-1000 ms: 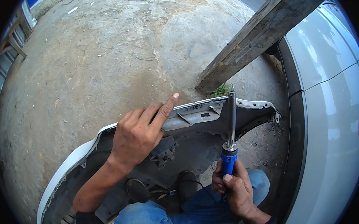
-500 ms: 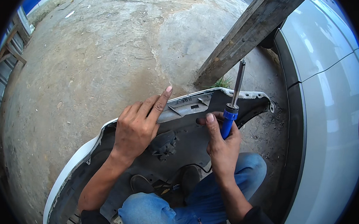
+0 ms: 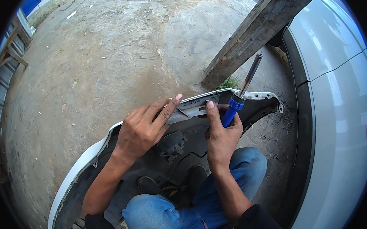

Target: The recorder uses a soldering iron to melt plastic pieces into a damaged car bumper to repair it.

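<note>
A car bumper [image 3: 81, 161], white outside and dark inside, lies across my lap area with its hollow side toward me. My left hand [image 3: 139, 128] is closed over its upper edge, index finger along a grey plastic strip [image 3: 188, 108] fixed inside that edge. In my right hand [image 3: 222, 143] is a soldering iron [image 3: 232, 113] with a blue handle, its metal shaft tilted up and away from the bumper. The right thumb rests at the strip's right part, while the other fingers curl around the handle. A thin black cord [image 3: 189, 154] runs below the right hand.
A wooden post [image 3: 245, 43] rises just beyond the bumper. A pale car [image 3: 340, 135] with dark lower trim stands close on my right. My bent knees [image 3: 249, 167] are under the work. Concrete ground [image 3: 81, 80] spreads ahead, with a metal fence [image 3: 7, 80] at far left.
My right hand has moved left and up, bringing its thumb to the grey strip; the soldering iron leans further right. My left index finger is more bent against the edge. The bumper has shifted slightly right.
</note>
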`<state>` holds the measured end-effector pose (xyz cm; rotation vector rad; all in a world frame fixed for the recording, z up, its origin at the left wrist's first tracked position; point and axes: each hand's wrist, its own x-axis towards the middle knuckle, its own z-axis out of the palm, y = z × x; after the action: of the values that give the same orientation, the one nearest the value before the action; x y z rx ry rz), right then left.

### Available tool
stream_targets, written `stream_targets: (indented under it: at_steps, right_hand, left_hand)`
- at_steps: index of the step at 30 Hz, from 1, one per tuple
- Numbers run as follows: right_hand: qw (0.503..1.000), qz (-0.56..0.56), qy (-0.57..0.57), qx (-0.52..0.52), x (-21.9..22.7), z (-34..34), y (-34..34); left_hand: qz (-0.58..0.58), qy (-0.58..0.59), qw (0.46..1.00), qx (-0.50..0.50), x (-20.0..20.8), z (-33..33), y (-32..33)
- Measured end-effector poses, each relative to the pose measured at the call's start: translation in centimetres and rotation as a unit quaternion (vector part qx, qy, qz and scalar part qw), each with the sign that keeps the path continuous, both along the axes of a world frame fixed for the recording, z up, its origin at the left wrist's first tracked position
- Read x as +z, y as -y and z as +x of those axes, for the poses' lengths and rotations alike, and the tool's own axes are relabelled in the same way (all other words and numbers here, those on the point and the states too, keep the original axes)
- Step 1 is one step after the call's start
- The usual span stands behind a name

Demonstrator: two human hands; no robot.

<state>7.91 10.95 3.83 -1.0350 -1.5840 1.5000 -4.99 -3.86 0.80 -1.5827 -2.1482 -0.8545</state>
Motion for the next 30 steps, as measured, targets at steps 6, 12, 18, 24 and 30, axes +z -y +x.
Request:
stream_targets:
  at_steps: [6,12,18,24,30]
  right_hand:
    - [0.999,-0.023,-0.028,0.015,-0.05,-0.25,-0.05]
    - [0.999,-0.030,-0.036,0.020,-0.19,-0.11,-0.20]
    - [0.998,-0.034,-0.044,0.023,-0.07,0.22,-0.43]
    - [0.998,-0.039,-0.048,0.028,-0.22,0.34,-0.52]
    - [0.997,-0.050,-0.055,0.029,0.05,0.18,-0.29]
  left_hand:
    - [0.022,0.011,0.999,-0.032,0.06,-0.46,0.32]
    - [0.024,0.004,0.999,-0.043,0.01,-0.39,0.48]
    - [0.018,0.001,0.999,-0.052,0.15,-0.39,0.55]
    - [0.023,-0.018,0.997,-0.064,0.25,-0.58,0.69]
    - [0.030,-0.017,0.997,-0.069,0.18,-0.64,0.64]
